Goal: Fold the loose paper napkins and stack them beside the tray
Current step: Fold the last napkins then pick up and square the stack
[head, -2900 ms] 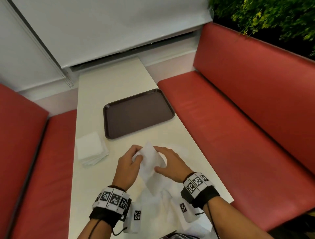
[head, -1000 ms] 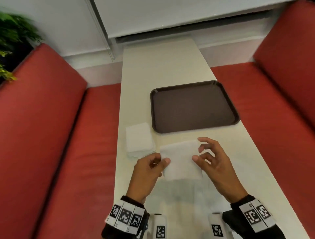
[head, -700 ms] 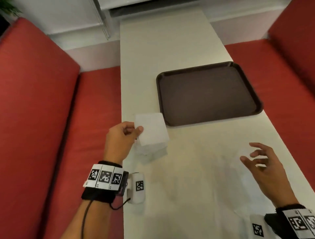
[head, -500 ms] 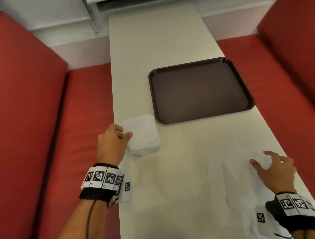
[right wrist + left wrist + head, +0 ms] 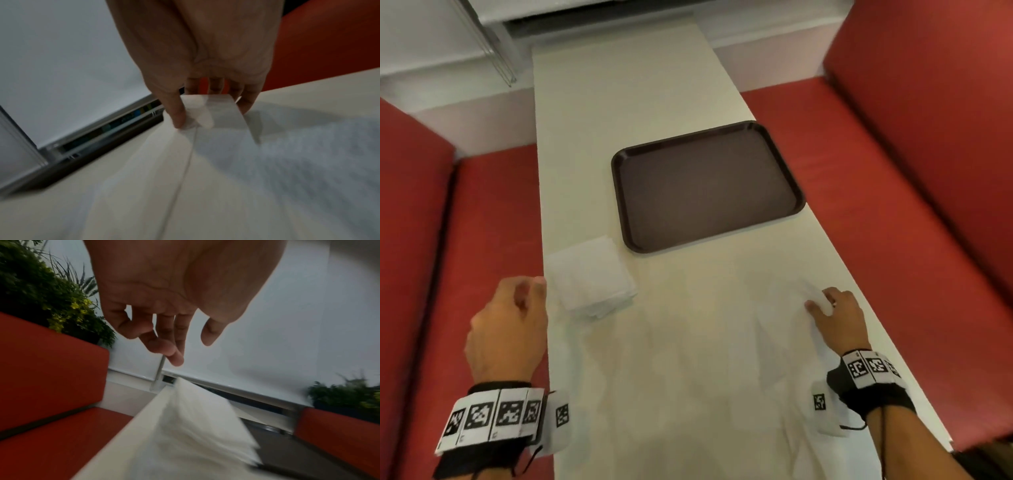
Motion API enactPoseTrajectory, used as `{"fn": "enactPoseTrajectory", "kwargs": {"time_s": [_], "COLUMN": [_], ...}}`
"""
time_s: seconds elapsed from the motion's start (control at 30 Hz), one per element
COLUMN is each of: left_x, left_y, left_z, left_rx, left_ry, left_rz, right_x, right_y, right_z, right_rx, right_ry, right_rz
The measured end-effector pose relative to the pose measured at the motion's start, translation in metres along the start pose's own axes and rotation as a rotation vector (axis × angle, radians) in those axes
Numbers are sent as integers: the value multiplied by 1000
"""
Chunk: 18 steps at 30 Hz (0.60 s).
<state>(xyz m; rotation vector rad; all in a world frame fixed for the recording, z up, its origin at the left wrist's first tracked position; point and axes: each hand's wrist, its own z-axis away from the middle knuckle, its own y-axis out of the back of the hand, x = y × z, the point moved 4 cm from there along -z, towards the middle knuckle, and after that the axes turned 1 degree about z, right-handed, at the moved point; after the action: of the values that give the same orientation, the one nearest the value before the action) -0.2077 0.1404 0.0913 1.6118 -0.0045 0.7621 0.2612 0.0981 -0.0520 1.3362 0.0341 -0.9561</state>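
Setting: a booth with red bench seats (image 5: 493, 219) on both sides of a long pale worktop (image 5: 626, 102); a white wall panel (image 5: 267, 321) closes the far end, and green plants (image 5: 41, 288) stand behind the left seat back.
Worktop: runs away from the viewer between the seats and carries the tray, the stack and the loose napkins.
Tray: a dark brown tray (image 5: 626, 205) with a raised rim lies flat on the right half of the worktop, its interior bare.
Loose napkins: thin white loose napkins (image 5: 784, 342) lie spread and creased over the near right part of the worktop, well apart from the stack.
Stack: a stack of folded napkins (image 5: 589, 274) sits at the left edge of the worktop, just beside the tray's near left corner; its layers are slightly fanned.
Left hand: the left hand (image 5: 506, 329) hovers over the left worktop edge, near the stack but apart from it; its fingers (image 5: 164, 344) hang loosely curled and hold nothing.
Right hand: the right hand (image 5: 839, 318) rests on the loose napkins near the right edge; thumb and fingers (image 5: 176, 112) pinch a raised flap of one sheet, lifting its edge off the worktop.
Wristbands: each wrist carries a black band (image 5: 493, 418) with square printed markers.
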Motion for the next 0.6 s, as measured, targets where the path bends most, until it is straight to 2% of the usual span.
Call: {"fn": "enactPoseTrajectory", "kwargs": {"time_s": [0.13, 0.33, 0.4, 0.47, 0.53, 0.6], "left_x": [29, 99, 128, 154, 172, 184], "left_y": [-24, -72, -80, -88, -96, -102], "left_z": [54, 118, 133, 144, 152, 160], "left_rx": [-68, -213, -328, -506, -700, -818], "left_ry": [-91, -419, -495, -518, -456, -382], "left_rz": [129, 276, 342, 447, 552, 640], "right_x": [-19, -59, -70, -78, -82, -83], "right_y": [33, 85, 100, 115, 126, 133], "right_z": [14, 44, 50, 54, 56, 55], "right_rx": [-68, -196, -230, -282, -320, -351], "right_ry": [120, 458, 511, 537, 532, 507], "right_rz": [-254, -343, -407, -511, -624, -714]}}
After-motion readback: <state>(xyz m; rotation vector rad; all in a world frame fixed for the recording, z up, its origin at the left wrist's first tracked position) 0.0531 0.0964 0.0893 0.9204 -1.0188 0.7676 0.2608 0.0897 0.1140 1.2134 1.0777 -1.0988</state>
